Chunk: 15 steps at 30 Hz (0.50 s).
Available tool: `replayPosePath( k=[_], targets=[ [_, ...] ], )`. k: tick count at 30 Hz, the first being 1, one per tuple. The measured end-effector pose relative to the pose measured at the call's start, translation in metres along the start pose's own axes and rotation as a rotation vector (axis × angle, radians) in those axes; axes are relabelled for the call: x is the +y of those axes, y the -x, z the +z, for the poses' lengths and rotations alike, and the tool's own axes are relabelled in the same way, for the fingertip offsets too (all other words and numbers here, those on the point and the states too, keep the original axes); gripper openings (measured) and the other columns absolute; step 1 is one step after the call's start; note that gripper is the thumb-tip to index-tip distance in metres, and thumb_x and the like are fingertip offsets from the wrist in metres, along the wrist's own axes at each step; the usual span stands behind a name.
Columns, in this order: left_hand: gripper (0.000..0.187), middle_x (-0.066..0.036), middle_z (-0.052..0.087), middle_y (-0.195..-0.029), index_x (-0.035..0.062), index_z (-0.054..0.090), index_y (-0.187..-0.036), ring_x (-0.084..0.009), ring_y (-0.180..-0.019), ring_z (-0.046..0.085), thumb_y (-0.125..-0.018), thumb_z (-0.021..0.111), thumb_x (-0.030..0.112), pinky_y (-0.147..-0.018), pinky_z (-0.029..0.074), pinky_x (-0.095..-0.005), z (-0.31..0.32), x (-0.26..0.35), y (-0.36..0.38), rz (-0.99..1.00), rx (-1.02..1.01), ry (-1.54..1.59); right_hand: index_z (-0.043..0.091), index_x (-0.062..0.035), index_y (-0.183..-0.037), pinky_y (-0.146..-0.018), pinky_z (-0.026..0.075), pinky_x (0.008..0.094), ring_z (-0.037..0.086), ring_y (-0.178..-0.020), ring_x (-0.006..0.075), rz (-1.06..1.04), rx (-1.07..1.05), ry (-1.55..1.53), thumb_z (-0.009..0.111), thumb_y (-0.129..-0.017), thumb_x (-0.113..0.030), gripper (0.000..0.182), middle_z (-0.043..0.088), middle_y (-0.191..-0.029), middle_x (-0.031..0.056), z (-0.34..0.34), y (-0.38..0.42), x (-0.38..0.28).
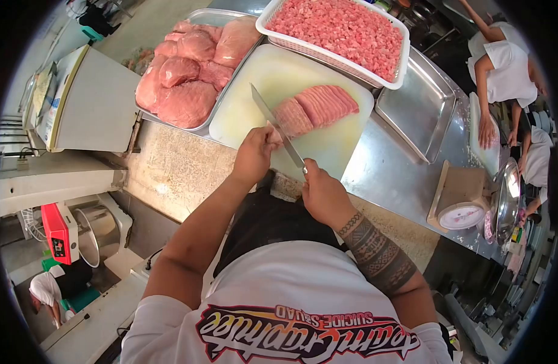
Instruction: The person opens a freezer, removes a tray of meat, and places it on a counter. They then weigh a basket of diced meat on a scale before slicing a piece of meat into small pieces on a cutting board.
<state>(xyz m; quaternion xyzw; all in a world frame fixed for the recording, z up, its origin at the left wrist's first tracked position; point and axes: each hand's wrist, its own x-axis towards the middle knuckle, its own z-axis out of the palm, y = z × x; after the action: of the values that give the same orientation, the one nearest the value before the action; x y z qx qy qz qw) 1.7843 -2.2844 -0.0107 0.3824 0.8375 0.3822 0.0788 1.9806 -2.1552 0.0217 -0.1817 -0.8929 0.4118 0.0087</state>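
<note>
A block of raw meat [294, 118], cut into slices on its right part, lies on the white cutting board [242, 121]. My right hand [321, 191] is closed around the handle of a knife [273, 115]. Its long blade points up and left, across the near left end of the meat. At that same end, my left hand [253, 156] has its fingers bent against the meat, seemingly pinching its edge; the fingertips are partly hidden.
Large raw meat pieces [191, 100] fill a metal tray left of the board. Diced meat [336, 33] heaps in a white basket [327, 51] behind it. To the right stand a metal tray [412, 112] and a scale [461, 203]. Co-workers [503, 70] work at the far right.
</note>
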Motion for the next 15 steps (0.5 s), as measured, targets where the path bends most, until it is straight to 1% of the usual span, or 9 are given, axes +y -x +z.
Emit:
replayPosePath(
  k=[1, 5, 8, 10, 11, 15],
  targets=[
    [0.034, -0.020, 0.068, -0.109, -0.0011, 0.062, -0.118, -0.0395, -0.104, 0.067, -0.086, 0.073, -0.003, -0.088, 0.056, -0.0458, -0.001, -0.002, -0.004, 0.007, -0.003, -0.007, 0.044, 0.0039, -0.137, -0.076, 0.057, 0.0556, 0.070, -0.085, 0.0453, 0.029, -0.047, -0.023, 0.060, -0.095, -0.014, 0.048, 0.069, -0.092, 0.0257, 0.002, 0.000, 0.004],
    [0.033, -0.021, 0.068, -0.109, 0.0003, 0.062, -0.116, -0.0404, -0.104, 0.068, -0.085, 0.073, -0.005, -0.087, 0.056, -0.0457, -0.012, -0.004, -0.017, -0.011, -0.059, -0.040, 0.048, 0.0033, -0.128, -0.075, 0.056, 0.0563, 0.071, -0.082, 0.0460, 0.084, -0.070, 0.037, 0.059, -0.096, -0.015, 0.039, 0.070, -0.088, 0.0263, -0.001, -0.012, -0.003],
    [0.030, -0.021, 0.068, -0.108, 0.0012, 0.062, -0.112, -0.0417, -0.100, 0.069, -0.084, 0.073, -0.004, -0.085, 0.056, -0.0467, -0.026, 0.005, -0.031, -0.023, -0.171, -0.064, 0.049, 0.0025, -0.119, -0.074, 0.056, 0.0569, 0.070, -0.080, 0.0467, 0.121, -0.071, 0.032, 0.059, -0.096, -0.015, 0.030, 0.070, -0.084, 0.0269, -0.017, -0.018, -0.016],
    [0.025, -0.021, 0.070, -0.106, -0.0003, 0.063, -0.109, -0.0384, -0.099, 0.071, -0.086, 0.074, 0.000, -0.085, 0.057, -0.0453, -0.033, 0.015, -0.041, -0.078, -0.283, -0.108, 0.049, 0.0019, -0.113, -0.073, 0.056, 0.0570, 0.070, -0.078, 0.0471, 0.143, -0.034, 0.034, 0.058, -0.096, -0.014, 0.025, 0.069, -0.082, 0.0274, -0.038, -0.009, -0.036],
    [0.023, -0.021, 0.071, -0.105, -0.0010, 0.064, -0.108, -0.0367, -0.099, 0.072, -0.088, 0.074, 0.003, -0.086, 0.058, -0.0446, -0.034, 0.017, -0.044, -0.106, -0.339, -0.130, 0.049, 0.0019, -0.112, -0.073, 0.056, 0.0567, 0.070, -0.079, 0.0470, 0.149, -0.042, 0.043, 0.058, -0.096, -0.013, 0.024, 0.069, -0.081, 0.0273, -0.045, -0.004, -0.043],
    [0.018, -0.021, 0.071, -0.099, 0.0000, 0.065, -0.101, -0.0395, -0.097, 0.072, -0.088, 0.075, 0.008, -0.084, 0.057, -0.0473, -0.031, 0.002, -0.045, -0.095, -0.331, -0.189, 0.049, 0.0017, -0.110, -0.071, 0.056, 0.0560, 0.071, -0.079, 0.0468, 0.152, -0.088, 0.067, 0.058, -0.095, -0.009, 0.020, 0.069, -0.081, 0.0272, -0.058, -0.001, -0.055]
  ],
)
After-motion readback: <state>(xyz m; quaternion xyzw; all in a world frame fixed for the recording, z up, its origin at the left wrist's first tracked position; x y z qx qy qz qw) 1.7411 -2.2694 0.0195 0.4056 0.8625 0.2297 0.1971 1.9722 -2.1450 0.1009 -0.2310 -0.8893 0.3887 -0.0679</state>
